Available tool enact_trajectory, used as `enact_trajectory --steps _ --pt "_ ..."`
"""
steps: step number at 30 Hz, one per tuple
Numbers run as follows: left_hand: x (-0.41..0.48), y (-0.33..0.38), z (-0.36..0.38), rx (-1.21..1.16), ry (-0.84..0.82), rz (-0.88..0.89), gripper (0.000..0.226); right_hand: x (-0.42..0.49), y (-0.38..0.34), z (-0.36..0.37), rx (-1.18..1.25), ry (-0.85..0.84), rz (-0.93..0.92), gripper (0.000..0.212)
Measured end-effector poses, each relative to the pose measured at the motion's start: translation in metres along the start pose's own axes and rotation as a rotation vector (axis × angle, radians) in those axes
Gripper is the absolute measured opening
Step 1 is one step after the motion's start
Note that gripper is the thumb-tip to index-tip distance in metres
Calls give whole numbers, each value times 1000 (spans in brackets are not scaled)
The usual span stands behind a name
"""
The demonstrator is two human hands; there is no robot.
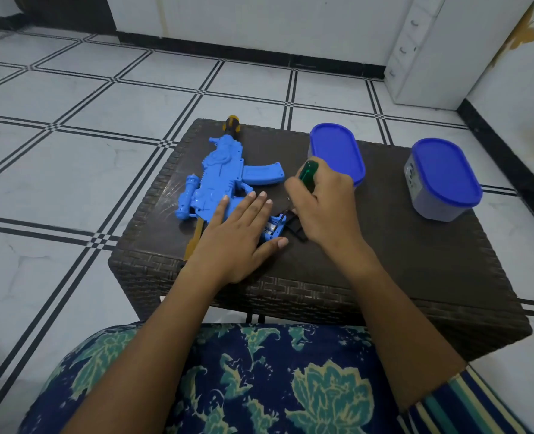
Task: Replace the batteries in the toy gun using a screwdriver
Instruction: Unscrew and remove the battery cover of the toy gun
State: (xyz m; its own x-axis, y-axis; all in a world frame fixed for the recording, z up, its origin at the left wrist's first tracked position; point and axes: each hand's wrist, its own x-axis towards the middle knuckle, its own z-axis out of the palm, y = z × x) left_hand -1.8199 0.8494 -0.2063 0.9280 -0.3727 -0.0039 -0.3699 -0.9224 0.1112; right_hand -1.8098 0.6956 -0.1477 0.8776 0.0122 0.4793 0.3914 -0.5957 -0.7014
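Head view shows the gun (225, 180) lying flat on the desk (384, 261), left of centre, with its muzzle toward the top of the frame. My left grip (237, 236) lies across its rear end with straight fingers, pressing it down and clasping nothing. My right grip (322, 211) is wrapped round the screwdriver (308, 171), green handle up. The shaft slants down into the open bay (273, 228) just below centre.

I think the main risk is the tip skidding. It works close beside my left thumb, and a hard lever could jab it or flick a cell off the desk's near edge. Only a flat palm pins the gun, so a sideways push could swing it.

My left grip covers most of the bay, so I cannot count the cells. The tip is too thin to follow. A dark piece (295, 228) under my right grip may be the cover, but I cannot say. Both tubs (337, 151) (444, 177) at the right are lidded, so I cannot read their contents.
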Motion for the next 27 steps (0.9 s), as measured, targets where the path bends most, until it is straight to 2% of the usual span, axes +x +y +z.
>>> enact_trajectory --steps 12,16,23,27 --pt "1 0 2 -8 9 7 79 1 -1 5 -70 -50 -51 25" --pt "1 0 3 -12 16 15 82 1 -5 12 -119 -125 -85 24" --pt "1 1 2 -27 12 -3 78 13 6 2 36 -145 165 22" --pt "1 3 1 -85 45 -24 66 11 8 1 123 -115 240 21"
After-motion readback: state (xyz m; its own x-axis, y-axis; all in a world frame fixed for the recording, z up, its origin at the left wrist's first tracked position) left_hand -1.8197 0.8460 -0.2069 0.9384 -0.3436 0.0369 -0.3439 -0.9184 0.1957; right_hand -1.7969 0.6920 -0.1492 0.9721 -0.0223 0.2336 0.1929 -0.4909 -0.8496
